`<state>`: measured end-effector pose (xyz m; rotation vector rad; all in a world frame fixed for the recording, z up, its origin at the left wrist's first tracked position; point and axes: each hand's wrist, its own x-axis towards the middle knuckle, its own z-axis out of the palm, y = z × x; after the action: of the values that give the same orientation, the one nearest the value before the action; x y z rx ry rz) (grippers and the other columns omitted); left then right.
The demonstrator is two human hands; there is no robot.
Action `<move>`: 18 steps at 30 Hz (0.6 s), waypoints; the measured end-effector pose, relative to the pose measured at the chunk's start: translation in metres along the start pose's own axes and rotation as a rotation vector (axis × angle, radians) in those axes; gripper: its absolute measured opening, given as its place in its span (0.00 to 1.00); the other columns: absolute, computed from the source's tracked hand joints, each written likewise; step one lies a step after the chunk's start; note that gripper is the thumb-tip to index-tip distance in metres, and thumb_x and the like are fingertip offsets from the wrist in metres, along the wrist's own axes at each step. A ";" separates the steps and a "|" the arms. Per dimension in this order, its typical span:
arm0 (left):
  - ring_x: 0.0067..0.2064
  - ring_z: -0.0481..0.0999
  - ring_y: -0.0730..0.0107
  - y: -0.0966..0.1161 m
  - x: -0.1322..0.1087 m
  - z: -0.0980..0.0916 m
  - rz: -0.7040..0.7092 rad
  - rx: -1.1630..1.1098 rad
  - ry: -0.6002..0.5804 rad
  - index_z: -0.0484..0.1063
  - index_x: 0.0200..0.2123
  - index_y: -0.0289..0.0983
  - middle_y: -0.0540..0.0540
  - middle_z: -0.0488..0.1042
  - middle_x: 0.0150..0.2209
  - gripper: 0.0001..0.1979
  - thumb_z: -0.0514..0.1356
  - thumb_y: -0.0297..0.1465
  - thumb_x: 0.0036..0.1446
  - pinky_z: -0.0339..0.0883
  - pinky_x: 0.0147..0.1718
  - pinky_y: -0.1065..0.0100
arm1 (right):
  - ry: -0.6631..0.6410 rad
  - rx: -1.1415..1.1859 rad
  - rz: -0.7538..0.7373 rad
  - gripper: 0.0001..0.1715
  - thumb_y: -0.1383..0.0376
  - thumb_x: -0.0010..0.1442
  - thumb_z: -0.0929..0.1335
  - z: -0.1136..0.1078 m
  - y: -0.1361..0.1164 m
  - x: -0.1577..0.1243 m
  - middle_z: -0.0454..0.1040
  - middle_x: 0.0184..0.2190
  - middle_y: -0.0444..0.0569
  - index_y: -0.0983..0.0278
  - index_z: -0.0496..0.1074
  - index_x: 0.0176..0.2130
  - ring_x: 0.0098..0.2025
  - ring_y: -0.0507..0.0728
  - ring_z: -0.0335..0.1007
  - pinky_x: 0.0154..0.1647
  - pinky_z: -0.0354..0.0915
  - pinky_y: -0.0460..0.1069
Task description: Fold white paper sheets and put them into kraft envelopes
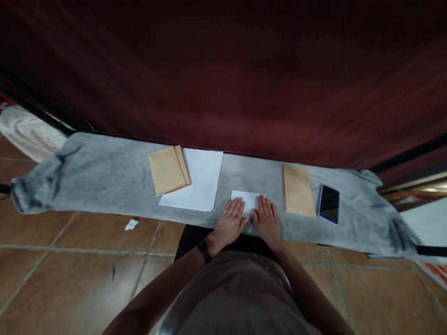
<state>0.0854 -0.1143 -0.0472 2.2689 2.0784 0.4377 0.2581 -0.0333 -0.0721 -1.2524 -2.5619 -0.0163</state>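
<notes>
A small white piece of paper (pixel 248 199), seemingly folded, lies on the grey cloth near the front edge. My left hand (pixel 228 218) rests flat on its left side, fingers stretched forward. Over its right side lies my right hand (pixel 267 219), also flat, with the thumb pointing inward. Both hands press on the paper and cover its sides. Left of them is a stack of white sheets (pixel 204 181), partly under several brown envelopes (pixel 167 170). To the right sits another pile of brown envelopes (pixel 299 190).
A phone (pixel 328 204) with a purple edge lies right of the envelope pile. The grey cloth (pixel 104 174) covers a narrow bench, bunched at both ends. Behind it rises a dark red panel (pixel 223 93). A white scrap (pixel 132 224) lies on the tiled floor (pixel 87 274).
</notes>
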 end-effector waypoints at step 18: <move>0.74 0.51 0.51 -0.012 0.020 0.021 -0.227 0.010 0.107 0.51 0.72 0.27 0.31 0.54 0.71 0.32 0.47 0.37 0.71 0.53 0.69 0.47 | -0.070 0.127 0.065 0.26 0.60 0.72 0.60 -0.010 0.017 0.045 0.70 0.63 0.58 0.66 0.66 0.64 0.64 0.63 0.64 0.65 0.56 0.59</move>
<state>0.0795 -0.0900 -0.0668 2.0230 2.3583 0.5473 0.2473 0.0108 -0.0523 -1.3087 -2.5347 0.2038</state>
